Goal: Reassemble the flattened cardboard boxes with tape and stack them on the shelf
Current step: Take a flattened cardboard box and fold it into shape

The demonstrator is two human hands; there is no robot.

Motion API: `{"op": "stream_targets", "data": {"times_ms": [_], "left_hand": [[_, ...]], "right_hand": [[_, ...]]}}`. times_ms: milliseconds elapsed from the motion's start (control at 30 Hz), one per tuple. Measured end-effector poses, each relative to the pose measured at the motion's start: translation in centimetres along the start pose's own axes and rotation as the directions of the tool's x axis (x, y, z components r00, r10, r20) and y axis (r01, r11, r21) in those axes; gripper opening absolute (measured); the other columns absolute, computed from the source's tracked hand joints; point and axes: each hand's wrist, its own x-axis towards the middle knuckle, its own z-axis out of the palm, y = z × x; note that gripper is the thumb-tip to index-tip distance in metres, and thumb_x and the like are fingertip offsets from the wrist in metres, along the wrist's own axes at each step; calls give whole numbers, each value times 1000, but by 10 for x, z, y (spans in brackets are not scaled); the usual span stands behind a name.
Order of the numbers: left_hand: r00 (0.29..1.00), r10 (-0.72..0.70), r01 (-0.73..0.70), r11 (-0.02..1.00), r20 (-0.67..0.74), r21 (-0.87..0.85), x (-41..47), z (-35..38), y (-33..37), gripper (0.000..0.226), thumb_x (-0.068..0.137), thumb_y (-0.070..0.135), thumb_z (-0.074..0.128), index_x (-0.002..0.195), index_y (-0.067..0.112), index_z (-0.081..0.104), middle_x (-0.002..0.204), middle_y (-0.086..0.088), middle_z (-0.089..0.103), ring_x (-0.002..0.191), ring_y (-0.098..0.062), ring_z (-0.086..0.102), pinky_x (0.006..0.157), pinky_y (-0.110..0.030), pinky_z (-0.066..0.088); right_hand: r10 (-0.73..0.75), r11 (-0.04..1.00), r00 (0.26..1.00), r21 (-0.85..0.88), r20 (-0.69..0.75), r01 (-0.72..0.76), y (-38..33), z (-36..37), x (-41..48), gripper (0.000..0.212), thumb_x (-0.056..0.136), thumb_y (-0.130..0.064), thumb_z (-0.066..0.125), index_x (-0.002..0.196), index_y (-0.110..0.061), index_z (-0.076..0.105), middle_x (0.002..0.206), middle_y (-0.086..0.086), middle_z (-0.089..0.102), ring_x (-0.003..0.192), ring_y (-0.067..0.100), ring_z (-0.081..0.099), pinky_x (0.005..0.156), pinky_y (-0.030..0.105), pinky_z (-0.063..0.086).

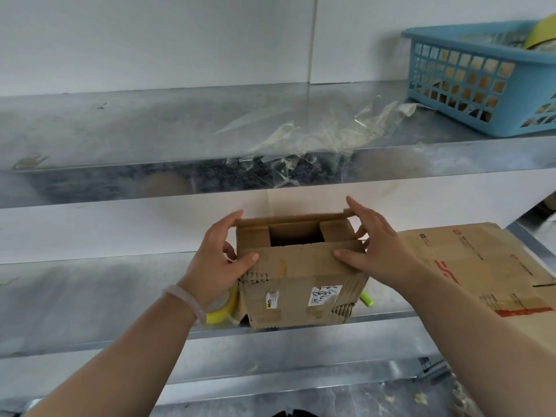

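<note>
A small worn cardboard box [296, 284] stands on the middle metal shelf [90, 299], its top flaps partly folded with a dark gap in the middle. My left hand [215, 260] grips its left top corner, thumb on the front flap. My right hand [373, 248] holds the right top corner, fingers on the back flap and thumb pressing the front flap. A yellow tape roll [221, 311] lies just left of the box, partly hidden by my left wrist. A flattened cardboard box [487, 266] lies on the same shelf to the right.
The upper shelf [120, 130] carries crumpled clear tape scraps [325, 136] and a blue plastic basket [487, 82] at the right. A small green object [367, 299] pokes out behind the box's right side. A white wall backs the shelves.
</note>
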Motion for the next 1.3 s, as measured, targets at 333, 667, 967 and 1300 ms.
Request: {"op": "stream_targets", "data": {"times_ms": [333, 667, 967, 1300], "left_hand": [[993, 6, 2, 998, 120, -61, -29, 12, -12, 46, 79, 52, 62, 121, 64, 45, 149, 36, 15, 134, 10, 26, 84, -10, 47], [995, -44, 48, 998, 88, -44, -11, 24, -13, 48, 90, 30, 62, 126, 56, 43, 152, 27, 17, 136, 12, 21, 93, 4, 28], [998, -20, 14, 995, 60, 96, -38, 20, -3, 46, 84, 36, 67, 122, 57, 49, 147, 35, 23, 115, 32, 28, 91, -12, 46], [987, -39, 4, 975, 155, 223, -27, 46, -18, 50, 95, 52, 43, 141, 32, 44, 157, 20, 7, 135, 8, 23, 101, 0, 19]], "right_hand": [[-127, 991, 985, -28, 118, 131, 31, 17, -35, 92, 65, -57, 79, 139, -56, 25, 154, -37, -1, 131, -24, 15, 101, 3, 22], [-112, 988, 987, -93, 115, 123, 32, 22, -16, 95, 71, -48, 79, 143, -50, 17, 157, -32, -5, 134, -15, 12, 106, 8, 20], [-123, 978, 983, -153, 134, 143, 41, 23, -51, 89, 66, -79, 50, 143, -54, 11, 153, -39, -14, 134, -25, 3, 106, 3, 18], [-34, 968, 976, -236, 215, 86, 59, 42, -35, 86, 84, -69, 49, 151, -44, 1, 157, -29, -17, 143, -4, 3, 116, 21, 14]]}}
